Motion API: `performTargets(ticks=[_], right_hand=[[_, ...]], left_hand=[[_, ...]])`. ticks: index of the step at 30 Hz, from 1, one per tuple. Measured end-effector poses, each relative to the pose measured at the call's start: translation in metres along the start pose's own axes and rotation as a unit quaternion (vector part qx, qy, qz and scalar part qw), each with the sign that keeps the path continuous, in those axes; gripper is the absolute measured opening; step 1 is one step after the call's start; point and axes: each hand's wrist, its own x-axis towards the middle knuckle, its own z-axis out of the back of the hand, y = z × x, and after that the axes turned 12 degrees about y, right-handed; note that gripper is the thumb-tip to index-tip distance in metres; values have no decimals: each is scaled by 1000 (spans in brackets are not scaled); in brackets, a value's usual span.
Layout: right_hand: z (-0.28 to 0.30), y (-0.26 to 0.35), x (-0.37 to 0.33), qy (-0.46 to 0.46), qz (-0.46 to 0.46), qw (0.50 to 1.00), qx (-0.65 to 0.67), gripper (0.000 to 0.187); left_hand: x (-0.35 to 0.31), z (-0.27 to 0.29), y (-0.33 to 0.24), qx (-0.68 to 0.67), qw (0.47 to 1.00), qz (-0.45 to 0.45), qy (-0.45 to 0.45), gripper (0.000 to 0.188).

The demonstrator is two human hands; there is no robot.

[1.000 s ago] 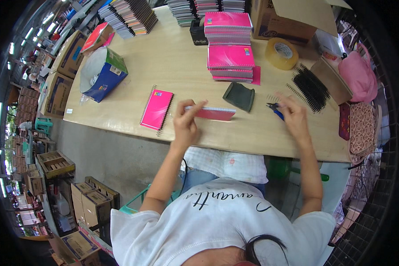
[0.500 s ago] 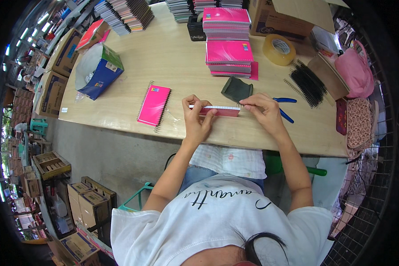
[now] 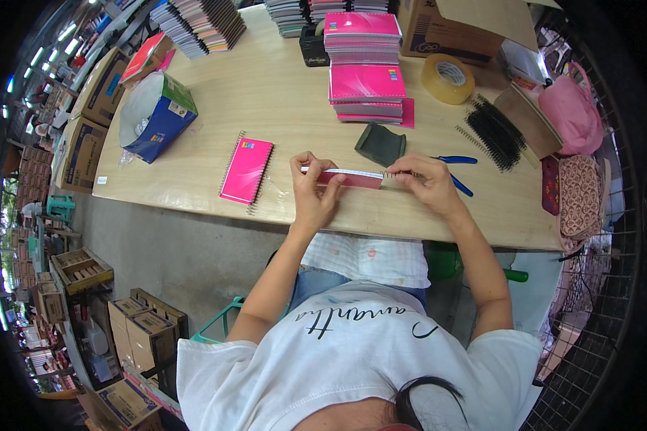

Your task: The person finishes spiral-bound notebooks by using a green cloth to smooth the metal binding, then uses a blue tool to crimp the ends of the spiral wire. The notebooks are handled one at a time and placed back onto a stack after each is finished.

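Observation:
Held edge-on above the table's near side is a small pink notebook [image 3: 361,182], its white page edge facing up. My left hand [image 3: 315,197] grips its left end between thumb and fingers. At the opposite end, my right hand [image 3: 431,188] pinches a thin wire spiral [image 3: 389,174] against the notebook's top corner. Left of my hands lies another pink notebook [image 3: 246,171] with a spiral along one side and coil ends sticking out. Just beyond the held notebook rests a dark grey-green block [image 3: 381,144]. Blue-handled pliers [image 3: 461,187] lie past my right hand, partly hidden by it.
Pink notebooks are stacked [image 3: 366,82] at the far middle, near a cardboard box [image 3: 446,34]. To the right are a tape roll [image 3: 433,87], a heap of black spirals [image 3: 497,136] and a patterned pouch [image 3: 581,194]. A blue-green container [image 3: 169,126] stands at left.
My right hand's fingers have shifted slightly at the notebook's end, and more of the wire spiral shows there. My left hand keeps its grip. The whole view has shifted slightly.

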Motion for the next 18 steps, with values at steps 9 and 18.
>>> performTargets(ticks=[9,18], right_hand=[[-3,17,7,30,-36,996,-71,16],[1,6,5,15,114,975,-193,15]], left_hand=[[0,-2,-3,3,1000,5,16,26],[-1,-9,-4,-7,1000,21,-15,40]])
